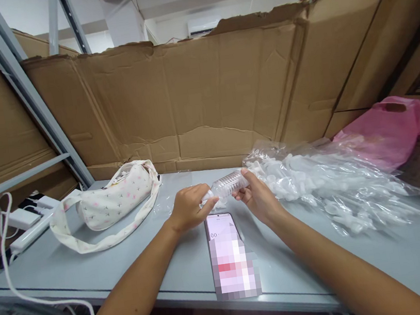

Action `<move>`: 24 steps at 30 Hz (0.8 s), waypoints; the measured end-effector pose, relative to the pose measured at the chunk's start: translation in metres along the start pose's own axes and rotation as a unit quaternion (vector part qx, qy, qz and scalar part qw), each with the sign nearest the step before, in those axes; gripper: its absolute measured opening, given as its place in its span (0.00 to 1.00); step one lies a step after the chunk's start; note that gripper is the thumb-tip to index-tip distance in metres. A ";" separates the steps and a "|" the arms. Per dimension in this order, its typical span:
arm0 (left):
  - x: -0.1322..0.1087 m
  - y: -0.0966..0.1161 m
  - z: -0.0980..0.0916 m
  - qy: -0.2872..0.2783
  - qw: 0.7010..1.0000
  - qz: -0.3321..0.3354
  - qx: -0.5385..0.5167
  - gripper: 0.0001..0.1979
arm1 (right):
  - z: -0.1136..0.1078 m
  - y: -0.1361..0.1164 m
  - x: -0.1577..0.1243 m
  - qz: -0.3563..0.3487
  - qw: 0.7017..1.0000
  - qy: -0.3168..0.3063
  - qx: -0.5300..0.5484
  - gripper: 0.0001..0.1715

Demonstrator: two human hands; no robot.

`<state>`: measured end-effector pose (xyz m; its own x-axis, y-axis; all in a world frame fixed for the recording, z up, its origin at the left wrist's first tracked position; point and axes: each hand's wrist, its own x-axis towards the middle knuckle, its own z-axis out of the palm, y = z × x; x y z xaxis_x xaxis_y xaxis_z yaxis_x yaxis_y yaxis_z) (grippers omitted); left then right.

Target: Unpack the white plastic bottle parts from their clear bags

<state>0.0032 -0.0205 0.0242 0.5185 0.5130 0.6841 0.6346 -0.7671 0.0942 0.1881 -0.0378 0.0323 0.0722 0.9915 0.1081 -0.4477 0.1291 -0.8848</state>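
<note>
A small clear ribbed plastic bottle is held nearly sideways above the table, its white top pointing left. My left hand is closed around the white cap, thumb and fingers pinching it. The base end of the bottle sits in my right hand, thumb on top and fingers below. Directly under the bottle, a phone lies face up on the table, its screen lit and partly blurred out. A few small white pieces show behind the phone, partly hidden by my hands.
Clear bags of white plastic parts spread across the right of the grey table. Behind them lies a pink plastic bag. At left are a floral shoulder bag, a power strip and a white cable. Cardboard walls the back.
</note>
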 end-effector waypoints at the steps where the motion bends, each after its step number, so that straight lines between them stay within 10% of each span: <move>1: 0.000 0.001 0.000 -0.004 1.000 -0.016 -0.015 0.15 | 0.001 0.000 -0.001 -0.004 1.000 0.005 0.000 0.20; 17: 0.001 0.007 0.005 -0.054 0.930 -0.177 -0.317 0.16 | -0.001 -0.005 -0.004 -0.134 0.989 -0.063 0.012 0.14; 24: 0.005 0.005 0.008 -0.036 0.986 -0.134 -0.097 0.15 | 0.003 -0.004 -0.007 -0.143 0.990 -0.011 -0.021 0.15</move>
<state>0.0137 -0.0190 0.0218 0.3907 0.7278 0.5636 0.6367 -0.6559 0.4056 0.1867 -0.0449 0.0360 0.1706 0.9151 0.3654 -0.3741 0.4032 -0.8351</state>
